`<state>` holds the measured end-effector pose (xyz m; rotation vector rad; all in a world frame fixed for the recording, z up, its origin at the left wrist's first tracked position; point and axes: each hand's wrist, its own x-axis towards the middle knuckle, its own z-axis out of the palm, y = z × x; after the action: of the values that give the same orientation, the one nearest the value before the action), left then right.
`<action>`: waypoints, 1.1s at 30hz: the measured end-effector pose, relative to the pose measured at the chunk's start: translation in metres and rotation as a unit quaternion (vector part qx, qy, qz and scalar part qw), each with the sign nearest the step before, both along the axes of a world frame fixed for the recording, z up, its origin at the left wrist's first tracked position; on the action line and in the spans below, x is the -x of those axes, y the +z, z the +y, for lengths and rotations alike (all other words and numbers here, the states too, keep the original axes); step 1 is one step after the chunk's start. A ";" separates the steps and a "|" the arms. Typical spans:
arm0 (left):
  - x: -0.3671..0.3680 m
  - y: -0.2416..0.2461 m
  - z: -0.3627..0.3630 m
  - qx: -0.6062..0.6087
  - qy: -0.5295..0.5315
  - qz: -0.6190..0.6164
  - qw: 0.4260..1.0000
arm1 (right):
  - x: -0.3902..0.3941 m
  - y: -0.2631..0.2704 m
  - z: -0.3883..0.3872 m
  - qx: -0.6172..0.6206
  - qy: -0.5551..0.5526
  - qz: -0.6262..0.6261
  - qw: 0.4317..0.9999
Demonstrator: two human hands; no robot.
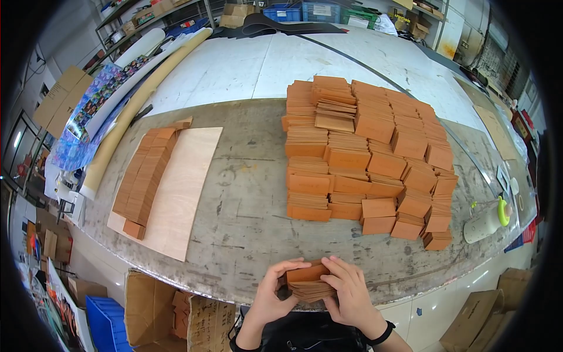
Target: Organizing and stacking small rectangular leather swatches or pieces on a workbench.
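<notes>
Between my two hands, at the table's near edge, is a stack of thin orange-brown rectangular pieces [311, 288], perhaps leather or card. My left hand [277, 288] grips its left side, and my right hand [349, 290] holds its right side with fingers over the top. Beyond and to the right, many bundles of like pieces [349, 156] stand packed in rows on the worn table [246, 176]. At the left, a long block of tightly lined-up pieces [147, 176] lies on a pale plywood board [189, 193].
A bottle with a green-yellow lid [486, 224] stands at the right edge. Rolled sheet material [145, 105] lies along the left. A metal strip [468, 154] runs behind the bundles. Below the near edge, an open cardboard box [149, 308] holds more pieces, beside a blue bin [105, 323].
</notes>
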<state>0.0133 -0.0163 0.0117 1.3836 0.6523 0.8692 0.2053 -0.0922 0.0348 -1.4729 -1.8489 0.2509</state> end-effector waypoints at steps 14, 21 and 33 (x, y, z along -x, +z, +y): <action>0.003 -0.009 0.002 0.028 -0.013 -0.033 0.999 | 0.000 -0.002 -0.004 -0.013 -0.005 -0.001 1.000; 0.002 -0.010 0.001 0.030 0.004 -0.025 0.999 | -0.004 -0.018 -0.015 -0.047 0.011 -0.031 0.998; 0.003 -0.012 0.002 0.015 0.007 -0.015 1.000 | -0.003 -0.012 -0.013 -0.028 -0.001 0.005 1.000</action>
<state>0.0102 -0.0144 0.0000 1.3387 0.6500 0.8864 0.2083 -0.1055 0.0227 -1.4326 -1.8333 0.2042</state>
